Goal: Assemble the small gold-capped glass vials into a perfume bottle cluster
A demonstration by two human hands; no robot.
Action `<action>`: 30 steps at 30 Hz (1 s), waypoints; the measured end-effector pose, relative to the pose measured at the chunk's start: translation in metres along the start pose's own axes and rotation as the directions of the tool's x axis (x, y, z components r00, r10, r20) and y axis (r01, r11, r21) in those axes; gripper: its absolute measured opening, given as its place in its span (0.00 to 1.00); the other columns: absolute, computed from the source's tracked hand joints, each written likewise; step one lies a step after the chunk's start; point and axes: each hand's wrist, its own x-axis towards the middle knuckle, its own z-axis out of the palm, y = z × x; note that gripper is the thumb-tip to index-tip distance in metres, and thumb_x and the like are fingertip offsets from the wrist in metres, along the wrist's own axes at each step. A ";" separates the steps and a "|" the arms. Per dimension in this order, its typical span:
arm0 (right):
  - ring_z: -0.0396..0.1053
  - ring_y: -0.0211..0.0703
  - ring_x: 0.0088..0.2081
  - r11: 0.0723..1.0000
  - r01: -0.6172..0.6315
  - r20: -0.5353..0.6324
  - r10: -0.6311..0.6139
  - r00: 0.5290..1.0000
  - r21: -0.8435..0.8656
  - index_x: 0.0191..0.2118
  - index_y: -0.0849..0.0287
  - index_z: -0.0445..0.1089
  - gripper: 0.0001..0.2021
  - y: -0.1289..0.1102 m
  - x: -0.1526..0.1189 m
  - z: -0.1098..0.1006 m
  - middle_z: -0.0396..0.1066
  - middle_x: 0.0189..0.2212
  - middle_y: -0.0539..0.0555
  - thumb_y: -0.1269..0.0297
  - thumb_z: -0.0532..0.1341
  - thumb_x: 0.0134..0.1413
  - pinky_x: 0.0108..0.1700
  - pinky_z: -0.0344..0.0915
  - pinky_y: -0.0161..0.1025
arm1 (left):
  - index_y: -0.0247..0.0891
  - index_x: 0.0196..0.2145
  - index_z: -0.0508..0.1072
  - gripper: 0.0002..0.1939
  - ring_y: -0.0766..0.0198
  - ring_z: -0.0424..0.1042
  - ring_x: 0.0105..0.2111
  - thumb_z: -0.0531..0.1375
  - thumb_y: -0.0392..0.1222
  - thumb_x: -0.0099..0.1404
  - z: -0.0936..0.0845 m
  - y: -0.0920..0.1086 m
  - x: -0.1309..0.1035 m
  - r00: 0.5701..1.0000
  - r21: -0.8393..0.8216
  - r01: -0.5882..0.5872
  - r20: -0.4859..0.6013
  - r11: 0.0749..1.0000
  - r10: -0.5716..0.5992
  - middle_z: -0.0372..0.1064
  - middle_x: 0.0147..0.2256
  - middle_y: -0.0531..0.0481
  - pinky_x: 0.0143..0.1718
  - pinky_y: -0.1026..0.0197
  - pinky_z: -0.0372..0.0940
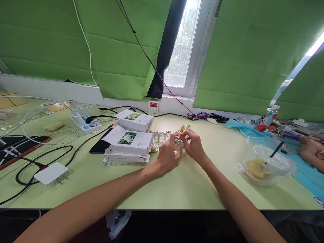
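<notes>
My left hand (pixel 167 154) is closed around a small clear glass bottle (pixel 178 144), partly hidden by the fingers. At the bottle's top, my right hand (pixel 194 144) pinches with thumb and fingers; whatever sits between those fingertips is too small to make out. Just left of the hands stands a cluster of clear glass bottles (pixel 159 137). A gold cap or sprayer (pixel 182 128) shows behind the fingers, and another gold piece (pixel 154 149) lies by the boxes. White cartons with flower pictures (pixel 131 140) are stacked to the left, the top one with its flap open.
A dark phone (pixel 101 143) lies partly under the cartons. Further left are a power strip (pixel 87 125), a white charger (pixel 53 173) and looping cables. To the right sits a bagged drink cup (pixel 265 165) beside blue plastic sheeting (pixel 307 179); another person's arm (pixel 311 153) rests there.
</notes>
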 end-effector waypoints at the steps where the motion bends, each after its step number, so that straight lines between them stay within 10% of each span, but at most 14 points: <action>1: 0.69 0.42 0.32 1.000 0.002 -0.003 -0.002 1.000 0.001 0.31 0.56 0.69 0.09 0.000 0.000 0.000 0.68 0.32 0.53 0.62 0.59 0.63 0.32 0.69 0.38 | 0.43 0.54 0.58 0.22 0.64 0.71 0.26 0.56 0.34 0.63 0.000 0.000 0.000 1.000 0.000 0.000 0.000 1.000 0.000 0.75 0.46 0.45 0.29 0.61 0.61; 17: 0.64 0.46 0.35 0.936 0.136 0.007 -0.142 0.990 -0.323 0.31 0.54 0.65 0.11 -0.002 -0.007 0.007 0.64 0.33 0.55 0.71 0.51 0.66 0.37 0.65 0.41 | 0.42 0.54 0.58 0.22 0.65 0.69 0.24 0.55 0.34 0.64 -0.002 0.001 0.001 1.000 -0.009 -0.002 0.023 1.000 0.003 0.74 0.41 0.48 0.25 0.63 0.57; 30: 0.65 0.48 0.37 0.968 0.093 0.019 -0.091 0.996 -0.234 0.32 0.55 0.66 0.09 0.001 -0.003 0.003 0.67 0.33 0.56 0.69 0.54 0.65 0.35 0.67 0.42 | 0.42 0.54 0.58 0.22 0.67 0.70 0.25 0.56 0.34 0.64 -0.001 0.000 0.001 1.000 -0.026 -0.022 -0.001 0.999 0.022 0.74 0.47 0.45 0.27 0.63 0.59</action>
